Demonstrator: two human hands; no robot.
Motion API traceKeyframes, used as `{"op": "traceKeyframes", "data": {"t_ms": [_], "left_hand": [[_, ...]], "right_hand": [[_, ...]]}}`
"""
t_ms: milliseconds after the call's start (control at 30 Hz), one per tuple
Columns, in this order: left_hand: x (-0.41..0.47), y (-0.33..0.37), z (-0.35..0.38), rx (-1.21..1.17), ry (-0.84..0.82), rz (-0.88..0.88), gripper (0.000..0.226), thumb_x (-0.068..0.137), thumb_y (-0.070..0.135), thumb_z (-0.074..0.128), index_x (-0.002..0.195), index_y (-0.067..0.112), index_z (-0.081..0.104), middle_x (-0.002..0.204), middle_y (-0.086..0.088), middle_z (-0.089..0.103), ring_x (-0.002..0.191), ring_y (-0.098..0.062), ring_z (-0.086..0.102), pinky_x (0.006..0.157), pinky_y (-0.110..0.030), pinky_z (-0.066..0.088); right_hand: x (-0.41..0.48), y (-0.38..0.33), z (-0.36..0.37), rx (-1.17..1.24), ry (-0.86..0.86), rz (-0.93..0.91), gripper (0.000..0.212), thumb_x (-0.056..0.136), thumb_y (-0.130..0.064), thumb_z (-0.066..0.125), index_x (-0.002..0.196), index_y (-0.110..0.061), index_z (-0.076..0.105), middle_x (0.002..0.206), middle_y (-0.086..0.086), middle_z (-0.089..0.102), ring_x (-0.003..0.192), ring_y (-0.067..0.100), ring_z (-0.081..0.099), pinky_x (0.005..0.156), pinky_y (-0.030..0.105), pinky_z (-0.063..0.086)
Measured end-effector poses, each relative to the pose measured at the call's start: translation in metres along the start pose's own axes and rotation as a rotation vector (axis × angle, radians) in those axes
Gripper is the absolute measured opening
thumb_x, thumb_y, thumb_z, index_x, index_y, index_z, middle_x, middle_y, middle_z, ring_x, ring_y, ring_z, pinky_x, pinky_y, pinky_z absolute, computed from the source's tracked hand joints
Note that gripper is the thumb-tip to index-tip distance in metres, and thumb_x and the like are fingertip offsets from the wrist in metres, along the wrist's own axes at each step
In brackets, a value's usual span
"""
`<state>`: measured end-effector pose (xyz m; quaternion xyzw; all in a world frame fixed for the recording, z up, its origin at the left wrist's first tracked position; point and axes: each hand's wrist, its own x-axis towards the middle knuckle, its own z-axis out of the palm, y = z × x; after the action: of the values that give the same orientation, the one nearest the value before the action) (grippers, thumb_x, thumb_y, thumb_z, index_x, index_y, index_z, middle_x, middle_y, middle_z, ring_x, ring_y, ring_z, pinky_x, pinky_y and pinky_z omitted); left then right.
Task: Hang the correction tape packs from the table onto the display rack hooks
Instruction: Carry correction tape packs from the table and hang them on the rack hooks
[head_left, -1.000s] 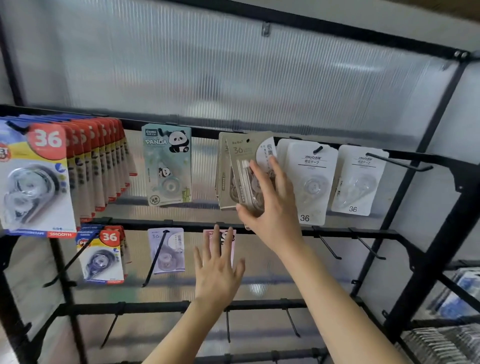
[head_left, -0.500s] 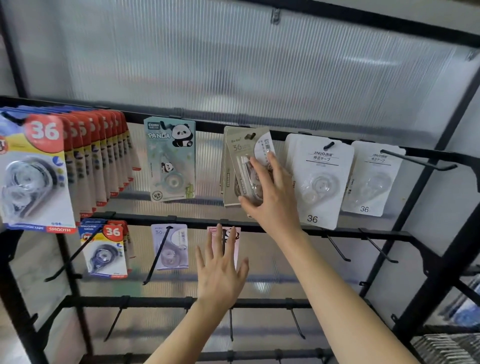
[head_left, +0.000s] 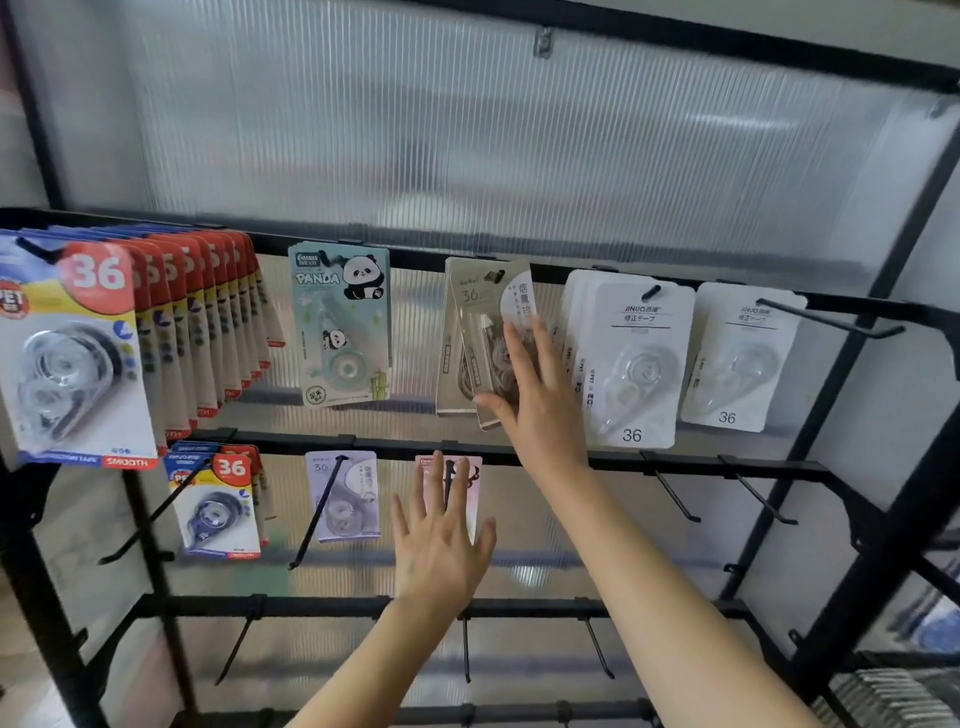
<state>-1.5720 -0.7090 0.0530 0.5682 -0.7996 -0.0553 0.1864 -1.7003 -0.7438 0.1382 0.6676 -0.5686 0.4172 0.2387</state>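
Note:
A beige correction tape pack (head_left: 475, 312) hangs at the front of a small stack on a top-row hook of the black display rack (head_left: 675, 460). My right hand (head_left: 535, 405) lies flat against this pack's lower right part, fingers straight and thumb at its bottom edge. My left hand (head_left: 441, 545) is held up with spread, straight fingers and holds nothing. It is just in front of a pink pack (head_left: 475, 470) on a second-row hook.
Along the top row hang red-and-blue "36" packs (head_left: 72, 348), a panda pack (head_left: 340, 322) and white packs (head_left: 636, 364). Bare hooks stick out at the top right (head_left: 831, 319), second row right (head_left: 672, 499) and third row. More packs lie at bottom right (head_left: 883, 696).
My right hand has flattened against the beige pack, which now hangs straighter and further back on its hook. My left hand has stayed in front of the pink pack.

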Motion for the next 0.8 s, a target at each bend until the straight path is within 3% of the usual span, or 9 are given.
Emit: {"op": "traceKeyframes", "data": {"t_ms": [100, 233, 400, 500, 600, 800], "left_hand": [[-0.001, 0.000, -0.001, -0.039, 0.001, -0.001, 0.068, 0.100, 0.049, 0.025, 0.151, 0.025, -0.013, 0.158, -0.004, -0.021, 0.146, -0.024, -0.019, 0.117, -0.047, -0.006], [-0.003, 0.001, -0.003, -0.013, -0.035, -0.002, 0.068, 0.101, 0.049, 0.024, 0.152, 0.023, -0.013, 0.158, -0.006, -0.021, 0.146, -0.027, -0.016, 0.117, -0.049, -0.006], [-0.009, 0.002, -0.007, 0.175, -0.023, 0.064, 0.067, 0.101, 0.048, 0.019, 0.151, 0.018, -0.016, 0.157, -0.011, -0.022, 0.145, -0.030, -0.018, 0.118, -0.050, -0.005], [-0.023, 0.008, -0.006, 0.342, 0.035, 0.159, 0.068, 0.102, 0.048, 0.020, 0.150, 0.018, -0.018, 0.157, -0.012, -0.022, 0.145, -0.033, -0.017, 0.117, -0.051, -0.006], [-0.052, 0.017, -0.001, 0.371, 0.055, 0.216, 0.069, 0.102, 0.047, 0.022, 0.151, 0.018, -0.016, 0.157, -0.012, -0.023, 0.144, -0.033, -0.019, 0.113, -0.050, -0.013], [-0.128, 0.033, 0.012, 0.337, 0.004, 0.195, 0.067, 0.102, 0.045, 0.026, 0.152, 0.021, -0.011, 0.158, -0.011, -0.020, 0.145, -0.031, -0.019, 0.114, -0.049, -0.014]], "right_hand": [[-0.024, 0.000, -0.011, -0.018, -0.009, 0.013, 0.067, 0.091, -0.052, 0.040, 0.148, -0.020, 0.025, 0.154, 0.019, 0.026, 0.138, 0.037, 0.034, 0.102, 0.046, 0.039], [-0.066, -0.002, -0.029, -0.039, -0.051, 0.077, 0.058, 0.095, -0.041, 0.038, 0.146, -0.015, 0.034, 0.154, 0.018, 0.029, 0.137, 0.036, 0.037, 0.104, 0.044, 0.039], [-0.117, 0.000, -0.051, -0.170, -0.146, 0.154, 0.057, 0.090, -0.036, 0.041, 0.141, -0.010, 0.045, 0.142, 0.021, 0.045, 0.123, 0.041, 0.051, 0.093, 0.052, 0.047], [-0.145, 0.003, -0.063, -0.205, -0.211, 0.203, 0.057, 0.089, -0.030, 0.057, 0.141, -0.010, 0.045, 0.142, 0.023, 0.045, 0.123, 0.044, 0.050, 0.094, 0.056, 0.046], [-0.170, 0.004, -0.076, -0.206, -0.278, 0.236, 0.064, 0.087, -0.024, 0.066, 0.144, -0.011, 0.041, 0.146, 0.023, 0.040, 0.129, 0.044, 0.043, 0.100, 0.058, 0.041], [-0.221, -0.015, -0.123, -0.217, -0.518, 0.284, 0.067, 0.099, -0.031, 0.048, 0.154, -0.025, 0.011, 0.161, 0.013, 0.007, 0.146, 0.035, 0.012, 0.116, 0.050, 0.011]]}}
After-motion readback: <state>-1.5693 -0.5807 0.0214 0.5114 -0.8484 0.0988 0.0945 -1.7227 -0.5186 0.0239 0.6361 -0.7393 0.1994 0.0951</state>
